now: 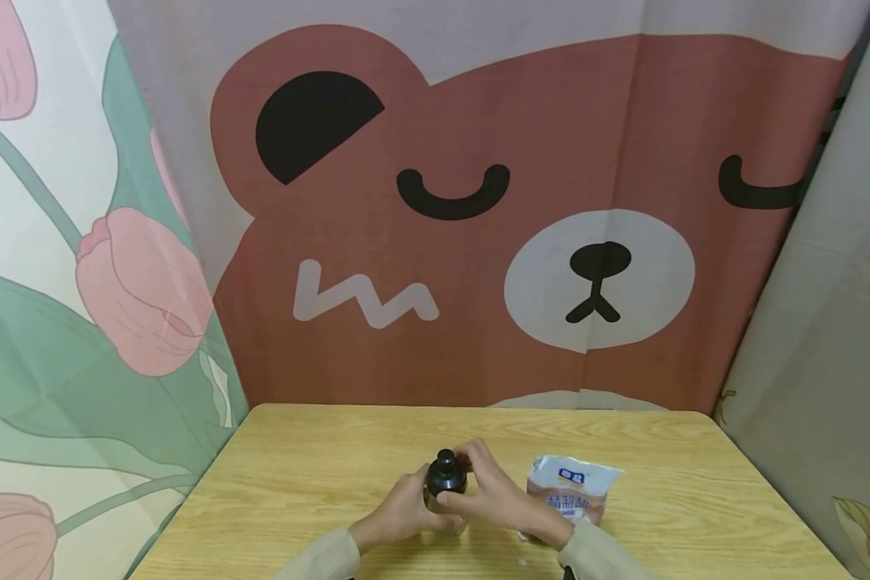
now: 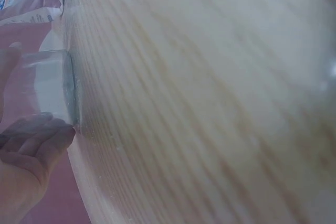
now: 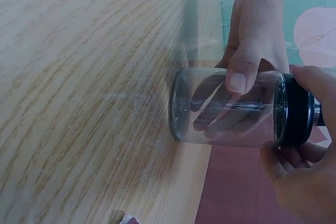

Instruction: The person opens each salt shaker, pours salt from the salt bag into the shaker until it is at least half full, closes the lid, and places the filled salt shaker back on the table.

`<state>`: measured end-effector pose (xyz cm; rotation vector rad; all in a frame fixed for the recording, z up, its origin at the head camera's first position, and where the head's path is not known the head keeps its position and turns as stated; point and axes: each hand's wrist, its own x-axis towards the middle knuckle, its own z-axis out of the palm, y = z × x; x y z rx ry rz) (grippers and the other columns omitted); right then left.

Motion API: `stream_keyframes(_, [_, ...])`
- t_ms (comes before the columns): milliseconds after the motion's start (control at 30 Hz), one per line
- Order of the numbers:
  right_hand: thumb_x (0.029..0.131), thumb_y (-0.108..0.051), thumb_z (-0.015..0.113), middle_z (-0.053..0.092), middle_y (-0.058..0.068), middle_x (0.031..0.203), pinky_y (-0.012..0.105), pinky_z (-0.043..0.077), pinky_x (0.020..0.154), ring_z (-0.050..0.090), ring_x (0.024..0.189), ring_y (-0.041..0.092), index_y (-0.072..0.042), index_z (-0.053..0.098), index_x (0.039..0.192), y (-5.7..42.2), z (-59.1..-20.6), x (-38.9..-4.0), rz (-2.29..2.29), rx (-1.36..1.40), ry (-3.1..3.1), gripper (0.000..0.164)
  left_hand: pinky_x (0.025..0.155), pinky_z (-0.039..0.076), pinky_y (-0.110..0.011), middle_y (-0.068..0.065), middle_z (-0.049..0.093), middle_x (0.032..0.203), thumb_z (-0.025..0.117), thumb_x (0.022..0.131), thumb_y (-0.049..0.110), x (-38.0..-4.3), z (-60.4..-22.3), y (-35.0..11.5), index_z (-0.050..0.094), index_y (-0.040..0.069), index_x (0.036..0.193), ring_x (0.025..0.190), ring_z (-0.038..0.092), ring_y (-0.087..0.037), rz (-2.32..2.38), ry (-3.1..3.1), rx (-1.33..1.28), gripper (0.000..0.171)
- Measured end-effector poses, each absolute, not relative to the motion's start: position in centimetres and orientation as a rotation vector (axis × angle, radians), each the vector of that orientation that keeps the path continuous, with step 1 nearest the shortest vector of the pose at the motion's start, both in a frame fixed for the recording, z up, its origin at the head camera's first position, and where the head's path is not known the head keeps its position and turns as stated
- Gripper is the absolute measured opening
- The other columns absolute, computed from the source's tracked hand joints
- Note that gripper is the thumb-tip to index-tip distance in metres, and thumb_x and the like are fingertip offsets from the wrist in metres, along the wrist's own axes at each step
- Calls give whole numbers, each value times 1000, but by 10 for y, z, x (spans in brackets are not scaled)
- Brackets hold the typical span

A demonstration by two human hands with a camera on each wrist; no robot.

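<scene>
A clear glass bottle [image 3: 257,127] with a black cap [image 1: 445,475] stands upright on the table, topped by a small black knob. My left hand [image 1: 403,513] grips the glass body, thumb on the near side and fingers seen through the glass in the right wrist view. Around the black cap, the thumb and fingers of my right hand [image 1: 496,495] are curled. Inside, the glass looks mostly see-through. The left wrist view catches only the bottle's lower part [image 2: 50,87] beside the left fingers.
Right of the bottle, partly behind my right forearm, is a white and pinkish bag of salt [image 1: 573,482]. Small white grains [image 3: 142,103] lie scattered on the wooden table [image 1: 319,451] near the bottle's base. A bear-print curtain [image 1: 362,354] hangs behind the table.
</scene>
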<state>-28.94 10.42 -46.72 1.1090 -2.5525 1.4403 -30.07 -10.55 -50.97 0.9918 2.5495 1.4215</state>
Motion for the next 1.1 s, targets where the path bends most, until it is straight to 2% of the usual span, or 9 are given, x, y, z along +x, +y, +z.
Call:
stream_keyframes(300, [92, -22, 70, 45, 1, 122, 38, 47, 96, 52, 111, 19, -9, 52, 130, 103, -469, -291, 1346, 1182, -2492, 44, 64, 45, -21, 7, 65, 105, 84, 81, 36, -300, -510, -105, 54, 9, 132, 74, 52, -3, 1396, 2573, 954, 66])
stream_keyframes(400, [91, -22, 69, 46, 1, 124, 42, 46, 96, 52, 112, 19, -8, 51, 133, 103, -468, -290, 1332, 1186, -2514, 48, 63, 44, -21, 8, 65, 103, 83, 81, 37, -300, -510, -105, 53, 9, 134, 72, 51, -2, 1391, 2579, 969, 67])
stream_keyframes(533, [94, -31, 69, 41, 4, 129, 48, 44, 99, 49, 118, 24, -8, 41, 142, 103, -465, -289, 1376, 1135, -2584, 61, 65, 47, -21, 6, 66, 107, 83, 83, 35, -300, -511, -105, 51, 7, 135, 75, 54, -2, 1413, 2556, 1012, 67])
stream_keyframes(633, [93, -35, 71, 37, 6, 126, 51, 44, 99, 49, 117, 26, -6, 37, 143, 102, -466, -289, 1431, 1085, -2590, 67, 67, 47, -21, 4, 66, 110, 83, 83, 34, -301, -511, -106, 51, 6, 135, 77, 55, -2, 1425, 2541, 1010, 67])
stream_keyframes(733, [92, -32, 72, 37, 5, 121, 49, 45, 97, 50, 113, 25, -5, 41, 134, 103, -467, -289, 1458, 1068, -2561, 58, 65, 45, -21, 6, 66, 109, 84, 81, 34, -302, -511, -106, 52, 6, 134, 76, 53, -2, 1416, 2559, 998, 67])
stream_keyframes(833, [93, -31, 71, 39, 2, 120, 42, 46, 98, 50, 112, 21, -8, 46, 128, 103, -469, -290, 1436, 1087, -2549, 49, 62, 42, -20, 7, 65, 105, 84, 80, 34, -302, -511, -106, 53, 7, 133, 74, 50, -2, 1404, 2572, 1000, 67])
stream_keyframes(900, [93, -30, 70, 39, 1, 119, 38, 46, 98, 50, 111, 20, -9, 48, 128, 103, -469, -291, 1427, 1114, -2537, 46, 61, 42, -20, 8, 65, 104, 84, 81, 34, -301, -511, -106, 53, 8, 133, 72, 50, -2, 1405, 2563, 1002, 66])
stream_keyframes(1100, [92, -23, 68, 41, -1, 119, 36, 46, 93, 50, 107, 15, -11, 51, 130, 103, -468, -293, 1353, 1179, -2508, 43, 64, 44, -21, 7, 65, 105, 82, 83, 37, -300, -508, -106, 53, 9, 134, 73, 50, -3, 1403, 2552, 974, 65])
